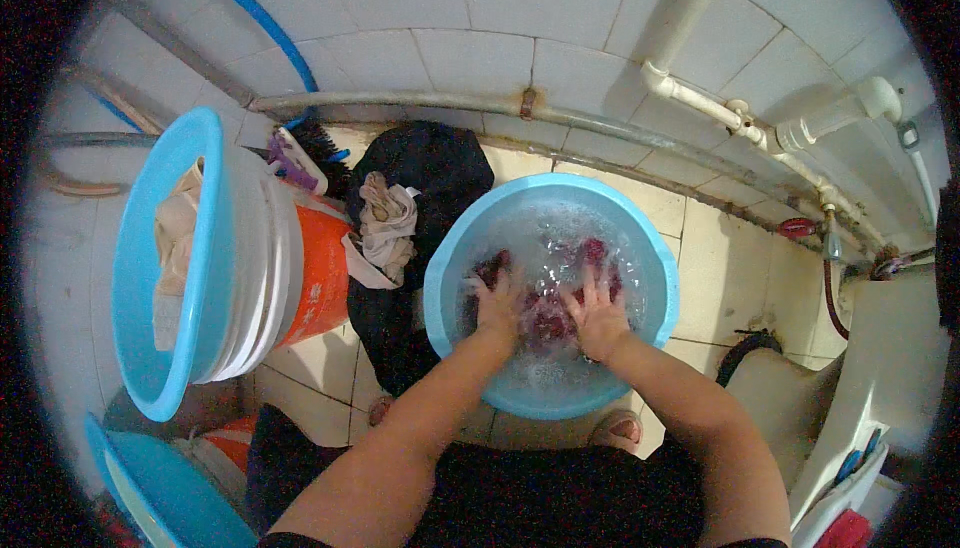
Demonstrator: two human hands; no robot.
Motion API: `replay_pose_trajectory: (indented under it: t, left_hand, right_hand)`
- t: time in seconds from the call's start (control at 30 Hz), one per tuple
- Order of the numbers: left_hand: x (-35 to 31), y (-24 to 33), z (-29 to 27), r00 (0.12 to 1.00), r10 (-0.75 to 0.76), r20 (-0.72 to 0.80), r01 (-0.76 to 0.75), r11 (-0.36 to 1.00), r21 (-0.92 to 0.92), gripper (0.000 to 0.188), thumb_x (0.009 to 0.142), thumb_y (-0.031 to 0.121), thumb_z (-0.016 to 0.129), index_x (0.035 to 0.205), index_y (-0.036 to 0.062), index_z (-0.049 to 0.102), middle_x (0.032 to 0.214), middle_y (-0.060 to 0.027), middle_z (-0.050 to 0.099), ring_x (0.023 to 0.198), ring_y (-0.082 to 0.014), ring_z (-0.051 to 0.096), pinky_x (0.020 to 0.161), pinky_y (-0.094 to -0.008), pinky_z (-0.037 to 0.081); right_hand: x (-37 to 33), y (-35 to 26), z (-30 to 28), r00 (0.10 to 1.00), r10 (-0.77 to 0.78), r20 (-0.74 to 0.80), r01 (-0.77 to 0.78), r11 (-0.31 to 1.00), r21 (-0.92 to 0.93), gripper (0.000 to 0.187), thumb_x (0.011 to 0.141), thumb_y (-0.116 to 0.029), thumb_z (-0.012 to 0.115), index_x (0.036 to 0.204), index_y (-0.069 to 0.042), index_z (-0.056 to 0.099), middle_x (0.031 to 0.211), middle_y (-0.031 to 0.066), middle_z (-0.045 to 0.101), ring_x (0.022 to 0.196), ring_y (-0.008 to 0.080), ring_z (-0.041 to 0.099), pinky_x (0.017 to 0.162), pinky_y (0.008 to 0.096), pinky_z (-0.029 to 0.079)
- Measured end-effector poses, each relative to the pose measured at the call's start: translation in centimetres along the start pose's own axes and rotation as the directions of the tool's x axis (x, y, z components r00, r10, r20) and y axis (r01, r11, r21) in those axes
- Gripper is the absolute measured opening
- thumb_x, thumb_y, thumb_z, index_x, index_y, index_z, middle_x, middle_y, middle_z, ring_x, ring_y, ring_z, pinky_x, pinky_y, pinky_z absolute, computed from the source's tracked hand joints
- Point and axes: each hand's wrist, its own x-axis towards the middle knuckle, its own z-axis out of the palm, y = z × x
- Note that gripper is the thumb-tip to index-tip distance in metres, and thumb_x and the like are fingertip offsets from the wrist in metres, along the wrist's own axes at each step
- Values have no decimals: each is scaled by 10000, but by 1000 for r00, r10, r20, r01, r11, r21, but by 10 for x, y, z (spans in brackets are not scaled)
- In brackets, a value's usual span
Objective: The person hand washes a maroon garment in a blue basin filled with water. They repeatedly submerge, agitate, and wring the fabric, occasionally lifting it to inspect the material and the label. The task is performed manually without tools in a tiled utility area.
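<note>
A light blue round basin stands on the floor in front of me, holding sudsy water. Dark red fabric lies bunched in the water, partly hidden by foam and by my hands; what kind of item it is, I cannot tell. On its left part rests my left hand, fingers spread and pointing away from me. My right hand presses on the right part, its fingers likewise stretched apart. Both hands are at the water's surface, neither closed around the fabric.
Left of the basin are black fabric and beige cloths. A white and orange bucket bears a blue basin with beige cloth inside. Another blue basin is at lower left. Pipes line the tiled wall; a toilet stands right.
</note>
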Motion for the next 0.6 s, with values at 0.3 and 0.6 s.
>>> replay_pose_trajectory:
  t: [0.3, 0.6]
  left_hand:
    - [30, -17, -9, 992, -10, 125, 82, 803, -591, 459, 804, 398, 565, 1167, 119, 537, 1187, -135, 535, 1130, -317, 476, 885, -464, 411]
    - [-36, -63, -121, 946, 118, -302, -290, 723, -627, 498, 721, 472, 656, 1039, 95, 586, 1050, -148, 578, 1031, -315, 516, 847, -457, 421]
  right_hand:
    - [41, 35, 15, 964, 231, 134, -267, 834, 483, 325, 824, -202, 551, 1094, -20, 562, 1034, 198, 601, 984, 337, 573, 888, 415, 419]
    - [-58, 37, -60, 862, 227, -453, 193, 679, 708, 487, 768, -315, 648, 1155, -48, 520, 972, 139, 574, 1045, 311, 500, 919, 444, 347]
